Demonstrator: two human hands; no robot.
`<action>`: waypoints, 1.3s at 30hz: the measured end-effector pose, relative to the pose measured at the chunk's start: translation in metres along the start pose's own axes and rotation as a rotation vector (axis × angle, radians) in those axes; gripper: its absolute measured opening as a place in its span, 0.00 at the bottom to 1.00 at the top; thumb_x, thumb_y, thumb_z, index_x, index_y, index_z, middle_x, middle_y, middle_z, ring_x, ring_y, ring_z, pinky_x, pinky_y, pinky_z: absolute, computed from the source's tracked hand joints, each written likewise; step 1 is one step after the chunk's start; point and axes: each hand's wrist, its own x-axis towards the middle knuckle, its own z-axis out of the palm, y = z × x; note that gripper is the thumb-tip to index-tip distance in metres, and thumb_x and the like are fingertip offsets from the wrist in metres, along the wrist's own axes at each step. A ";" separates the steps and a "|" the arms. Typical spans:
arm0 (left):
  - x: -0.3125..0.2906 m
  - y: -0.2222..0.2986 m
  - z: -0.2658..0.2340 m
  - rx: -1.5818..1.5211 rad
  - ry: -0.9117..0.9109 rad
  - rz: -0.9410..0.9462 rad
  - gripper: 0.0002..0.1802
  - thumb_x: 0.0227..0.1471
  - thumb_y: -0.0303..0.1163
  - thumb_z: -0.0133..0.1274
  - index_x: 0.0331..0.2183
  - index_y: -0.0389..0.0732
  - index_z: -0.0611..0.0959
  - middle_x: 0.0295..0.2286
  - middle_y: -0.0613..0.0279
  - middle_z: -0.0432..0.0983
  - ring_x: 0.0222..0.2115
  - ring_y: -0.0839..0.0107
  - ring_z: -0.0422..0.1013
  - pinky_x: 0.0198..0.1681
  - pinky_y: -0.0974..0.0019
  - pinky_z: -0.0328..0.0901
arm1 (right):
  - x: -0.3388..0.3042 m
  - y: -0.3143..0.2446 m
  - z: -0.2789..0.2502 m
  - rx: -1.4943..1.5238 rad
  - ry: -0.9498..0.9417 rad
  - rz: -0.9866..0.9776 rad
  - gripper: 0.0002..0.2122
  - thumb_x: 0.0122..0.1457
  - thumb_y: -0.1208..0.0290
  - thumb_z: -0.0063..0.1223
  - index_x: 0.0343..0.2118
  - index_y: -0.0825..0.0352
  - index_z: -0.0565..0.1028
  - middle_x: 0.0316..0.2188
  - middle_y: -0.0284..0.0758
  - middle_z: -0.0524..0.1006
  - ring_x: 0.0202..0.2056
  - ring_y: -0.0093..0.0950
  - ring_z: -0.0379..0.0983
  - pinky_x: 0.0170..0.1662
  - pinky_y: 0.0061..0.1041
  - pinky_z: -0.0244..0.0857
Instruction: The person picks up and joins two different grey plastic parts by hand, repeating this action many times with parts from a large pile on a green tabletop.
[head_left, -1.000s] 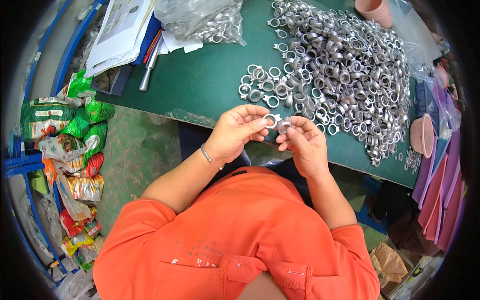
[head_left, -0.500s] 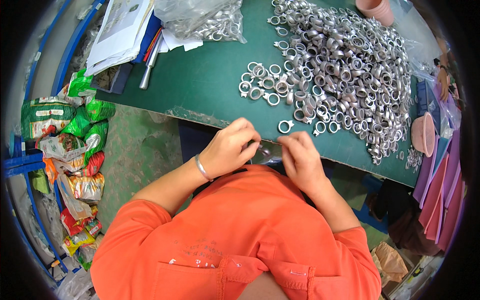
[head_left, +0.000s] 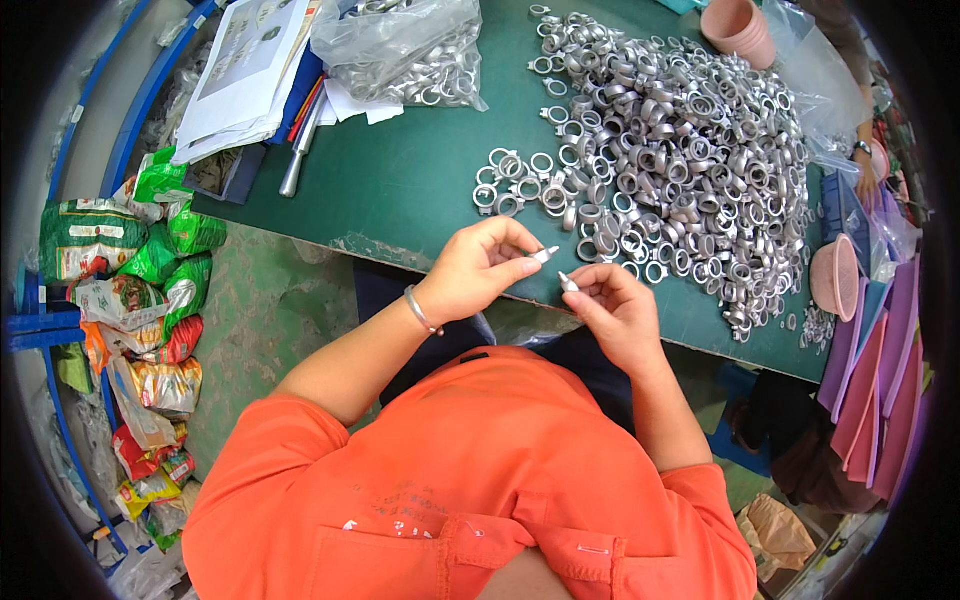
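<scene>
My left hand (head_left: 474, 268), a metal band on its wrist, is raised over the table's front edge. Thumb and forefinger pinch a grey metal ring (head_left: 545, 254), seen nearly edge-on. A hand's breadth or less to the right, my right hand (head_left: 618, 308) pinches a second grey metal ring (head_left: 568, 283), mostly covered by the fingers. The two pieces point toward each other without touching. Just beyond them lies a big heap of grey metal rings (head_left: 700, 150), many with a small lug on the rim. A smaller loose cluster of rings (head_left: 508, 180) spreads at its left side.
The green table (head_left: 400, 180) carries a clear bag of rings (head_left: 410, 60), papers (head_left: 245, 65) and a metal-shafted tool (head_left: 297, 160). Stacked pink cups (head_left: 738, 30) stand far right, a pink basket (head_left: 836, 277) at the right edge. Another person's hand (head_left: 866, 180) shows beyond. Colourful bags (head_left: 150, 300) fill the left.
Both hands have risen from beside the table edge to above it, with a ring now showing in each. The single ring lying near the edge is gone from its spot.
</scene>
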 end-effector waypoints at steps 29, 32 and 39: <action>-0.045 0.010 -0.005 -0.411 -0.089 -0.200 0.14 0.51 0.21 0.54 0.42 0.30 0.76 0.31 0.56 0.76 0.30 0.69 0.77 0.34 0.69 0.74 | 0.018 -0.003 -0.008 -1.041 0.313 -0.458 0.08 0.49 0.75 0.61 0.29 0.68 0.73 0.32 0.38 0.70 0.31 0.37 0.70 0.32 0.33 0.66; -0.046 0.009 -0.010 -0.477 -0.082 -0.243 0.15 0.51 0.21 0.54 0.43 0.30 0.75 0.32 0.56 0.75 0.31 0.68 0.77 0.35 0.68 0.75 | 0.014 -0.004 -0.007 -0.841 0.266 -0.465 0.06 0.51 0.76 0.60 0.30 0.68 0.73 0.31 0.35 0.72 0.29 0.30 0.71 0.28 0.26 0.66; -0.047 0.010 -0.012 -0.559 -0.085 -0.245 0.15 0.51 0.21 0.55 0.43 0.30 0.75 0.34 0.54 0.76 0.31 0.68 0.77 0.35 0.68 0.75 | 0.001 -0.007 -0.002 0.159 0.122 0.050 0.07 0.59 0.77 0.51 0.39 0.74 0.72 0.30 0.35 0.77 0.27 0.18 0.73 0.28 0.16 0.69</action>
